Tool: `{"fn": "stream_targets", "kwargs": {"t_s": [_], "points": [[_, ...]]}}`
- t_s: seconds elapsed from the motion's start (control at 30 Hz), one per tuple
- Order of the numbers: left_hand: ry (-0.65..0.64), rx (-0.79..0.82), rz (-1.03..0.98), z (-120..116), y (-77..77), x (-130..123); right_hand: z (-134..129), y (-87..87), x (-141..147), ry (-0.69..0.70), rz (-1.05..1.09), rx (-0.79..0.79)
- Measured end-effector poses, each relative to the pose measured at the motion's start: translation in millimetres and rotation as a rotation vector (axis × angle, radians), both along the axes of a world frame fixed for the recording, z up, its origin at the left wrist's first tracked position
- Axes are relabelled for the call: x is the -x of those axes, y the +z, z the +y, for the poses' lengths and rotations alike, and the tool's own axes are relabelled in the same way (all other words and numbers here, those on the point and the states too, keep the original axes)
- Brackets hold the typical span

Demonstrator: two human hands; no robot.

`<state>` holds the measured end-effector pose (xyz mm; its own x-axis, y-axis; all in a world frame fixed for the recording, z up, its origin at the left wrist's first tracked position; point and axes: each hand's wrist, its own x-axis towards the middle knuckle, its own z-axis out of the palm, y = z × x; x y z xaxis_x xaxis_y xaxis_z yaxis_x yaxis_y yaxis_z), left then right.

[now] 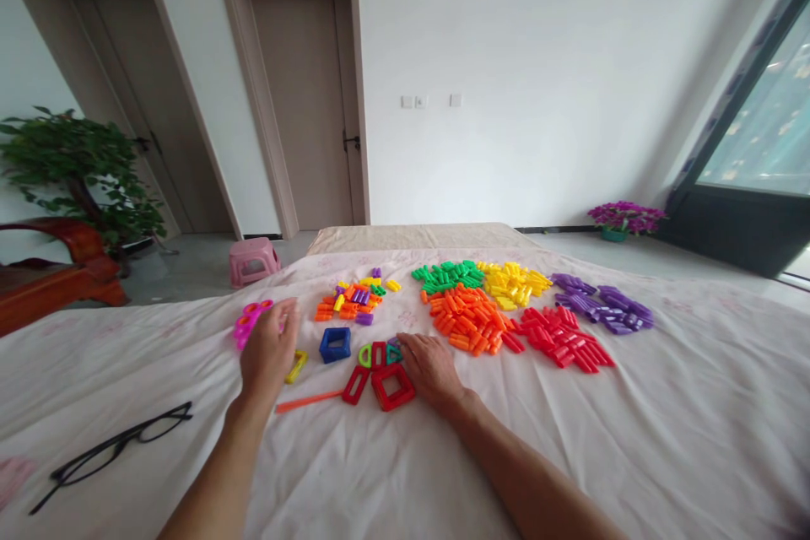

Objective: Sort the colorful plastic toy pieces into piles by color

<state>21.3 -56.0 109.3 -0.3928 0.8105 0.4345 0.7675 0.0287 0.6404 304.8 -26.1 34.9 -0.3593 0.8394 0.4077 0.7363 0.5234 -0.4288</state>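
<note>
My left hand (271,348) is raised over the left of the cloth, beside a group of pink rings (244,326). Its fingers are stretched out, with nothing visible in them. A yellow magnetic tile frame (295,366) lies just right of it. My right hand (433,367) rests low over the cloth, fingers together, its tips at a small purple magnetic tile (393,342), partly hidden. Beside the fingertips are a teal triangle tile (393,353), a red rectangle tile (378,353) and a light green curved tile (365,356). Red square tiles (377,392) lie nearer me.
A stack of blue square tiles (335,345) stands between my hands. Mixed tubes (345,304) lie beyond. Orange (468,321), green (448,276), yellow (514,283), red (563,339) and purple (604,306) tube piles spread right. Glasses (120,443) and an orange stick (308,402) lie nearer.
</note>
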Motion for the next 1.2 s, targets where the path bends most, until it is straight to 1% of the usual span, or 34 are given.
{"fn": "stream_targets", "kwargs": {"t_s": [0.07, 0.13, 0.23, 0.3, 0.4, 0.47, 0.53, 0.6, 0.67, 0.77, 0.87, 0.97, 1.07, 1.13, 1.2], "points": [[0.202, 0.041, -0.096, 6, -14.4, 22, 4, 4.0, 1, -0.012, 0.034, -0.008], [0.267, 0.118, -0.123, 8, -34.3, 35, 15, 7.9, 5, -0.025, 0.077, -0.008], [0.230, 0.189, -0.151, 8, -60.1, 41, 42, 13.2, 17, -0.021, 0.099, 0.030], [0.191, 0.244, -0.178, 11, -69.1, 43, 60, 15.7, 31, -0.033, 0.072, 0.062], [0.134, 0.314, -0.221, 20, -72.9, 49, 80, 16.0, 53, -0.083, -0.007, 0.107], [0.105, 0.336, -0.226, 27, -73.7, 54, 87, 13.3, 65, -0.120, -0.079, 0.126], [0.088, 0.359, -0.197, 32, -75.4, 59, 90, 9.0, 72, -0.137, -0.127, 0.109], [0.083, 0.385, -0.150, 36, -78.5, 62, 92, 5.0, 72, -0.127, -0.131, 0.092], [0.085, 0.394, -0.112, 38, -82.4, 64, 94, 3.2, 68, -0.112, -0.112, 0.114], [0.074, 0.394, -0.081, 41, -87.4, 65, 98, 5.3, 64, -0.121, -0.082, 0.186], [0.064, 0.407, -0.074, 43, -89.1, 64, 100, 10.0, 69, -0.114, -0.092, 0.219], [0.076, 0.432, -0.082, 43, -87.6, 63, 101, 12.4, 80, -0.090, -0.170, 0.181], [0.082, 0.432, -0.081, 43, -85.6, 62, 100, 11.0, 87, -0.074, -0.233, 0.127], [0.072, 0.415, -0.083, 42, -85.1, 62, 99, 9.6, 86, -0.045, -0.244, 0.105], [0.067, 0.405, -0.087, 42, -85.2, 61, 98, 9.6, 79, -0.017, -0.240, 0.109]]}}
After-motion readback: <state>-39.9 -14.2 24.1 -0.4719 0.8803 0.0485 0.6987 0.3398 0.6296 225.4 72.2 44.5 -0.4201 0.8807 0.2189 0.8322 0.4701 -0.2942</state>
